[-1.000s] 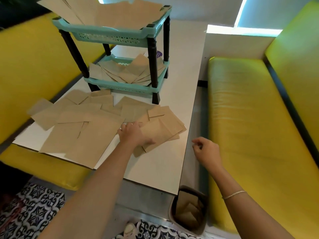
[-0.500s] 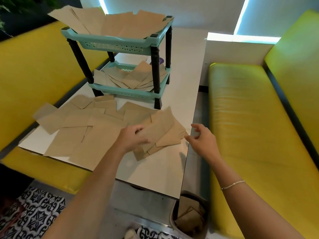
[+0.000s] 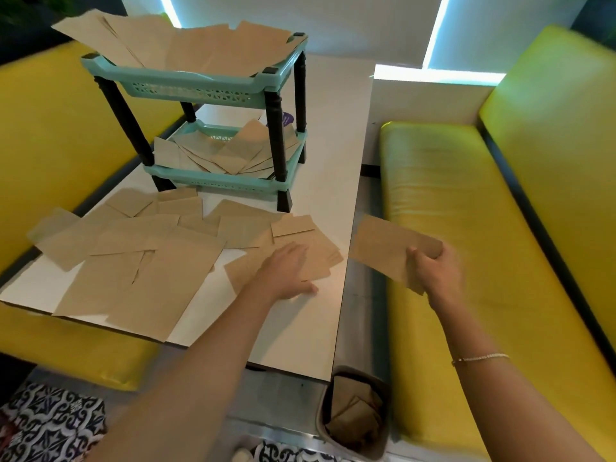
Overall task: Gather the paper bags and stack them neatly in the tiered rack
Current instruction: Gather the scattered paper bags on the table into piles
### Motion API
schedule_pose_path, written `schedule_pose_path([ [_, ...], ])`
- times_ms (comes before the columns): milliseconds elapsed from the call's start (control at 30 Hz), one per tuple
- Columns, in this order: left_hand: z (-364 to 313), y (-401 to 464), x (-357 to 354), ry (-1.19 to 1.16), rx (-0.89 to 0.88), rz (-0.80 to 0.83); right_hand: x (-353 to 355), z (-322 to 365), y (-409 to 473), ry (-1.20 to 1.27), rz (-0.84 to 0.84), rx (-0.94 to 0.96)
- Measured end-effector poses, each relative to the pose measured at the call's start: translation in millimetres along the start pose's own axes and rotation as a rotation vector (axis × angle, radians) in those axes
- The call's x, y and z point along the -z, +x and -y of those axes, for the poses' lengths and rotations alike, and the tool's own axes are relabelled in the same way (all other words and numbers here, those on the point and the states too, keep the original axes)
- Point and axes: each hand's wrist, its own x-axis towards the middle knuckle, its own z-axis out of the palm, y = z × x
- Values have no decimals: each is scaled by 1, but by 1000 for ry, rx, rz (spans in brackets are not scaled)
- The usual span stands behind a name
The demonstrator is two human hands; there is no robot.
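Far left there's a yellow bench (image 3: pixel 50 135) running along the white table (image 3: pixel 333 135), and a patch of black-and-white patterned floor (image 3: pixel 50 425) below it. On the near-left part of the table sits a messy spread of flat brown paper bags (image 3: pixel 143 261), overlapping each other, a couple of them hanging over the table edges.

Behind those stands the rack (image 3: pixel 213 91), teal trays on black posts. The top tray has big bags (image 3: pixel 186 48) fanned out and sticking over its rim, and the bottom tray (image 3: pixel 216 183) holds a loose pile of smaller ones (image 3: pixel 230 155), not lined up at all. Something purple (image 3: pixel 287 118) peeks out behind the right posts, can't tell what.

The left hand (image 3: pixel 286 271) lies flat, fingers straight, pressing down on a small heap of bags (image 3: pixel 320 258) near the right edge of the table. It isn't gripping anything.

Past the table edge, the right hand (image 3: pixel 433 271) pinches a single bag (image 3: pixel 386 248) by its right end, thumb on top, fingers curled under. That bag is in the air over the gap between the table and the right bench (image 3: pixel 466 201). A thin bracelet (image 3: pixel 480 358) is on that wrist.

Down by the floor, under the table's near corner, is a bin (image 3: pixel 353 421) with more brown bags in it.
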Motion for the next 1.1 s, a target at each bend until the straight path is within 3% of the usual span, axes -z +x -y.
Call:
schedule_pose_path([
  [100,6,4,-11,147,-23,-79,13,-25,4,15,-58,-49],
  [200,8,1,-16,172,-161,-242,16,-55,0,-92,-36,-64],
  [267,8,-2,-18,120,-203,-353,14,-78,-4,-242,46,-64],
  [400,4,-7,-19,89,-104,-607,2,-121,-20,-580,266,-52],
  [500,-8,-21,-9,-16,-66,-833,-10,-150,-33,-716,366,-80],
  [567,-19,-32,2,-76,-79,-895,-17,-166,-41,-783,428,-75],
  [800,-49,-62,17,-274,-198,-890,-42,-192,-50,-937,602,-22],
  [967,-61,-64,4,-327,-189,-790,-41,-178,-40,-722,542,-1],
  [1100,-78,-59,-3,-426,-157,-693,-25,-135,-27,-520,432,139],
])
